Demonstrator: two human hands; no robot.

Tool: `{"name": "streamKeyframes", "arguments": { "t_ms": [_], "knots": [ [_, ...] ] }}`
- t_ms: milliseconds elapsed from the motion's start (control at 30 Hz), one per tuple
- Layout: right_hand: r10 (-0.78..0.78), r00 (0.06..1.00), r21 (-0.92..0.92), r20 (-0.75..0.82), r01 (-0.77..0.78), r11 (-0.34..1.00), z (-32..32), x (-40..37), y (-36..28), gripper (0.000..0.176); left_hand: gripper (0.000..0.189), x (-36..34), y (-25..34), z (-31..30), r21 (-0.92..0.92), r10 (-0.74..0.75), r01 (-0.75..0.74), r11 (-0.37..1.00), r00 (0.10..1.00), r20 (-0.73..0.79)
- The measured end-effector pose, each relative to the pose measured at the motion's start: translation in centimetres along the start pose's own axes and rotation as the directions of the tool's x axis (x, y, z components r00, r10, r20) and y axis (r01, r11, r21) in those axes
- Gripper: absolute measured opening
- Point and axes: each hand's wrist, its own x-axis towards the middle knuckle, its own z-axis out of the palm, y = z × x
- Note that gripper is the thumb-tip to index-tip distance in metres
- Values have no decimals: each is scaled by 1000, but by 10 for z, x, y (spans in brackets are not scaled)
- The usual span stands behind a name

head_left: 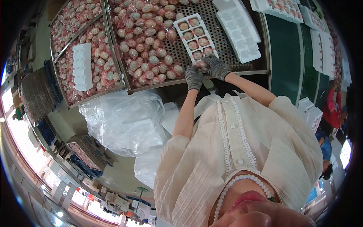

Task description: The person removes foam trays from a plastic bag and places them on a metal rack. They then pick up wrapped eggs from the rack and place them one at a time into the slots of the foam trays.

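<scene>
Both my hands wear grey striped gloves and meet at the near end of a white compartment tray (187, 44). The tray holds several pale, striped round pieces in clear and pink wrappers, set in two columns. My left hand (194, 77) is closed at the tray's near left corner, its fingers around a wrapped ball (200, 66), partly hidden. My right hand (216, 67) touches the same spot from the right, with fingers bent over the near compartments. Left of the tray lies a heap of wrapped balls (149, 45) on the perforated metal table (211, 32).
Nested white empty trays (239, 36) lie to the right on the metal table. Another white tray (82, 67) rests on wrapped balls in the left bin. A green conveyor (283, 56) runs at right, with filled trays (285, 10) beyond. Clear plastic bags (121, 121) stand below left.
</scene>
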Motion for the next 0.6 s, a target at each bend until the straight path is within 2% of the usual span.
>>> {"name": "streamKeyframes", "arguments": {
  "t_ms": [33, 67, 100, 133, 200, 267, 333, 400, 467, 500, 600],
  "knots": [
    [-58, 998, 10, -25, 58, 998, -5, -2, -6, 40, 26, 5, 1, 0, -5, -3, 3, 1000, 1000, -2],
    [-60, 998, 4, -22, 61, 998, -5, -1, -3, 40, 26, 11, 1, 1, -22, -98, 99, 995, 995, 32],
    [-67, 992, -86, 104, 76, 993, -6, -1, -1, 34, 27, 15, 4, -1, -36, -192, 195, 980, 979, 70],
    [-60, 971, -171, 231, 101, 980, -4, -2, 0, 29, 27, 16, 6, -2, -39, -199, 202, 979, 978, 69],
    [-83, 970, -126, 228, 114, 985, -5, -1, -2, 25, 28, 22, 12, -4, 286, -161, 100, 953, 967, 197],
    [-98, 970, -91, 220, 121, 989, -9, 3, -6, 21, 27, 11, 26, -17, 222, -119, 74, 972, 973, 199],
    [-16, 982, -109, 188, 37, 993, -8, 10, -13, 17, 31, 2, 27, -16, 124, -113, 97, 987, 986, 123],
    [-59, 985, -155, 161, 84, 984, 4, 11, -7, 17, 36, -2, 22, -13, 141, -65, 42, 989, 984, 164],
    [5, 976, -153, 220, 29, 988, 7, 16, -11, 17, 39, 5, 22, -17, 136, -103, 80, 987, 979, 178],
    [91, 964, -157, 249, -53, 986, 1, 21, -21, 17, 39, 11, 21, -16, 134, -97, 74, 988, 980, 175],
    [181, 931, -156, 317, -137, 978, 8, 29, -20, 16, 36, 15, 18, -13, 122, -61, 35, 992, 974, 217]
  ]
}}
